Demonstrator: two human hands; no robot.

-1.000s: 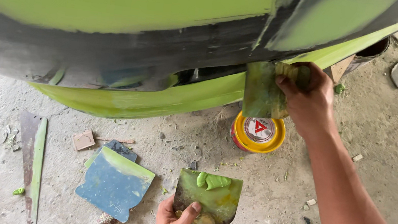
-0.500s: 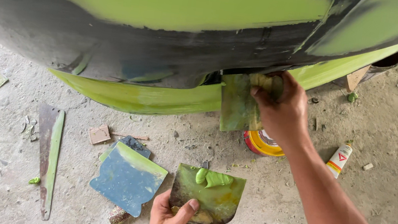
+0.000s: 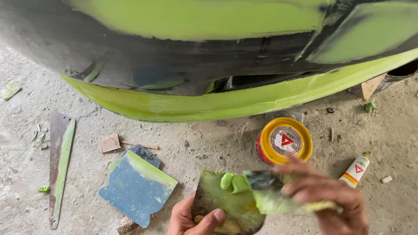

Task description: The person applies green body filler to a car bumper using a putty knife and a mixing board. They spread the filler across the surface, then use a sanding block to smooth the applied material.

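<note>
Low in the middle of the view, the left hand (image 3: 189, 232) pinches a flat board (image 3: 227, 210) with a blob of green putty (image 3: 233, 181) near its top edge, thumb clamped over the lower face. The right hand (image 3: 331, 201) has its fingers closed on a putty-smeared spreader (image 3: 276, 195), the blade laid across the board's upper right corner, touching the putty. Looks to me like the reload step: picking up filler before going back to the black panel (image 3: 175, 49) above, already patched in green. Next move probably calls for a clean scoop along the blade edge. On the floor nearby: yellow tin (image 3: 284, 141), small tube (image 3: 355, 170), blue scraper (image 3: 137, 188).
</note>
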